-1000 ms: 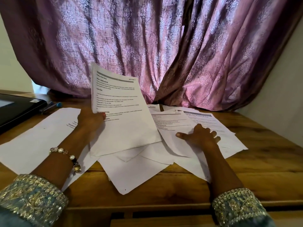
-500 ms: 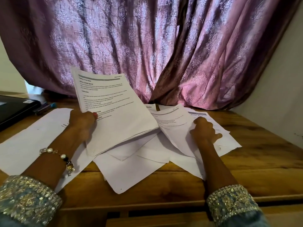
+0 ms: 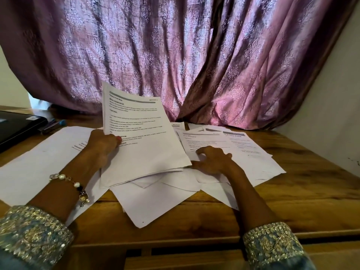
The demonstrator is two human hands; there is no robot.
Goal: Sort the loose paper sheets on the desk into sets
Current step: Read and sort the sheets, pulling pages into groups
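My left hand [image 3: 102, 146] grips a stack of printed sheets [image 3: 144, 137] by its left edge, tilted up off the wooden desk [image 3: 303, 193]. My right hand [image 3: 212, 159] rests with fingers spread on a printed sheet [image 3: 206, 142] in the loose pile to the right. More printed sheets [image 3: 245, 145] fan out beyond it. Blank-side sheets [image 3: 153, 201] lie under the held stack. A separate set of sheets [image 3: 39, 158] lies flat on the left, partly under my left forearm.
A black laptop [image 3: 17, 127] sits at the left edge with pens [image 3: 51, 125] beside it. A purple curtain [image 3: 175, 55] hangs right behind the papers. A white wall [image 3: 331, 114] bounds the desk on the right. Bare wood shows at the front and right.
My right hand had lifted a sheet's edge half a second ago; it now lies flat on the pile again. The held stack stays in my left hand, shifted slightly.
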